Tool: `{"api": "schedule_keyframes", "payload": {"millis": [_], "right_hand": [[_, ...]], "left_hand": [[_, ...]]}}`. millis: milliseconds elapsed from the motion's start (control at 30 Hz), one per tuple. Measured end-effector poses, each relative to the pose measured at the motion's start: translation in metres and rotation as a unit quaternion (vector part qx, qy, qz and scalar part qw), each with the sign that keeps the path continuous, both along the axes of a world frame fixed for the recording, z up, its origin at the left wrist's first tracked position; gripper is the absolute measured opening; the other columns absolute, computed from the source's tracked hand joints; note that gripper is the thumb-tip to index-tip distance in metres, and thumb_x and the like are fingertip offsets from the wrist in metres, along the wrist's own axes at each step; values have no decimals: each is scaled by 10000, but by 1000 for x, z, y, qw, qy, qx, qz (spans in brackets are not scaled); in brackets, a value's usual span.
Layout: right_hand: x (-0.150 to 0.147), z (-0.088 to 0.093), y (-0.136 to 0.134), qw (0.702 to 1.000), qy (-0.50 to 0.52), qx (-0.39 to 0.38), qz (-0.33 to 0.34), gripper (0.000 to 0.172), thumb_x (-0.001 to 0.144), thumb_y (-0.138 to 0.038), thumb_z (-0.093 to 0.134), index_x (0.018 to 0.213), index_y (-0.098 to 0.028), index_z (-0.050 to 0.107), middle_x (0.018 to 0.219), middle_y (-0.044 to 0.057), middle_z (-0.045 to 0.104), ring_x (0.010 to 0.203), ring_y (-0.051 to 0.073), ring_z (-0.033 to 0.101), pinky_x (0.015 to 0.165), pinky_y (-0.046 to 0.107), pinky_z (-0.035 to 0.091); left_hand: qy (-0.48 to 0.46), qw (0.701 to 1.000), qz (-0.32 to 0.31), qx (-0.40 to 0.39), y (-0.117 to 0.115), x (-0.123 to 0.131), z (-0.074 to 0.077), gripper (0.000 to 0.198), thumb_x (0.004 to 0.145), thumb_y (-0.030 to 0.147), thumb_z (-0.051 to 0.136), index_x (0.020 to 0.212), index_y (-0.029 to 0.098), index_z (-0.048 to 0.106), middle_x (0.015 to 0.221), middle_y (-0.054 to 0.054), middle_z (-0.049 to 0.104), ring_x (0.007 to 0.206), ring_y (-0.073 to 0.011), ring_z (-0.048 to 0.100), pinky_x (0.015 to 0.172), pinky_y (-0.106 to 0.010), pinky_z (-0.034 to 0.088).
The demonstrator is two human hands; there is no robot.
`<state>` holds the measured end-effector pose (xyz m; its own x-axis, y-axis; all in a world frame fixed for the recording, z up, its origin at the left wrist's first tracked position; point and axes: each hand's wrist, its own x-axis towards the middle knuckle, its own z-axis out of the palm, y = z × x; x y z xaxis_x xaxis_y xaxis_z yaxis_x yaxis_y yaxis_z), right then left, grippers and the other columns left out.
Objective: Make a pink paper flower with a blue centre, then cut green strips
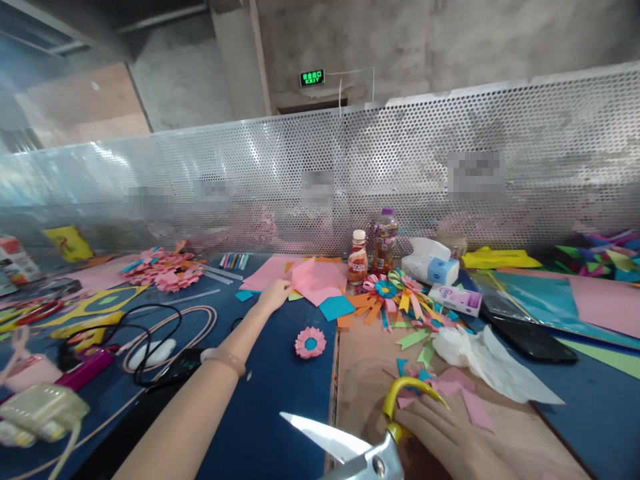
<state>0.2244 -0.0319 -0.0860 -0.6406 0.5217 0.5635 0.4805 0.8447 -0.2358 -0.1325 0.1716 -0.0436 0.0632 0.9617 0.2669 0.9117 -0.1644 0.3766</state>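
My left hand (pixel 276 295) reaches out to the far side of the blue table and pinches the edge of a sheet of pink paper (pixel 327 280), which is partly lifted. In the lower right, my right hand (pixel 445 427) holds a pair of scissors (pixel 380 463) by the yellow handle, the blades apart and pointing left. A pink paper flower (pixel 310 343) with a blue centre lies between my hands. Pink paper strips (pixel 473 397) lie just beyond my right hand, and a blue paper piece (pixel 336 307) sits beside the pink sheet.
Two drink bottles (pixel 358 259) stand near the perforated metal panel (pixel 280 167). Colourful paper flowers (pixel 385 289), a tissue pack (pixel 430 263), crumpled tissue (pixel 487 357) and a black phone (pixel 530 333) lie to the right. Cables (pixel 213 327) and pink flowers (pixel 170 270) are left.
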Motion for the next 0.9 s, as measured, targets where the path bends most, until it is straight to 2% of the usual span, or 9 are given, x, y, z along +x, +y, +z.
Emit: {"api": "schedule_keyframes", "payload": {"millis": [133, 300, 433, 567, 667, 733, 800, 900], "right_hand": [[-1, -9, 3, 1000, -5, 6, -1, 380, 831, -303, 468, 1199, -286, 560, 1008, 34, 690, 891, 212, 651, 842, 322, 519], [0, -1, 2, 1000, -26, -5, 9, 424, 793, -254, 466, 1207, -269, 555, 1017, 41, 691, 896, 228, 652, 843, 349, 521], [2, 2, -1, 999, -40, -8, -3, 448, 756, -213, 491, 1196, -263, 558, 1041, 35, 686, 925, 221, 649, 839, 323, 527], [2, 0, -2, 999, -25, 20, -4, 428, 760, -188, 483, 1176, -248, 564, 1022, 31, 690, 911, 199, 655, 836, 289, 527], [0, 2, -3, 999, -26, 10, -16, 422, 764, -206, 502, 1179, -247, 562, 1006, 33, 691, 909, 200, 654, 834, 287, 528], [-1, 6, -5, 999, -23, 5, -22, 409, 776, -203, 496, 1177, -252, 561, 987, 30, 693, 895, 197, 655, 816, 288, 534], [-3, 12, -7, 1000, -14, 13, -18, 401, 789, -192, 480, 1179, -255, 555, 972, 26, 694, 876, 189, 657, 798, 282, 538], [-4, 21, -11, 999, -6, 13, -31, 414, 789, -180, 482, 1192, -248, 541, 986, 31, 691, 892, 193, 654, 812, 287, 532]], "left_hand": [[20, 1000, 4, 7, -1, -1, 0, 342, 806, 285, 424, 515, 175, 566, 611, -74, 616, 601, -189, 540, 603, -266, 334], [25, 999, -43, 5, -8, 2, 0, 348, 824, 355, 448, 596, 176, 642, 654, -53, 648, 662, -193, 561, 632, -253, 361], [42, 998, -53, -4, -10, 6, 0, 359, 849, 319, 425, 641, 156, 667, 681, -61, 662, 687, -195, 573, 672, -263, 385], [59, 998, -37, -10, -11, 6, -1, 318, 860, 251, 406, 825, 145, 704, 865, -107, 695, 788, -214, 606, 725, -280, 399], [63, 998, -14, -10, -12, 6, -2, 317, 843, 184, 409, 1012, 173, 678, 1024, -115, 680, 910, -220, 611, 786, -283, 400], [61, 998, 3, -8, -13, 5, -2, 345, 836, 164, 406, 1074, 181, 654, 1058, -121, 671, 953, -224, 607, 806, -287, 400], [52, 999, 13, -5, -15, 5, -1, 336, 835, 172, 410, 1053, 180, 665, 1039, -125, 678, 963, -232, 607, 810, -291, 401], [23, 1000, 17, 2, -16, 6, 2, 292, 830, 226, 433, 906, 169, 710, 943, -121, 701, 907, -252, 621, 788, -304, 409]]}}
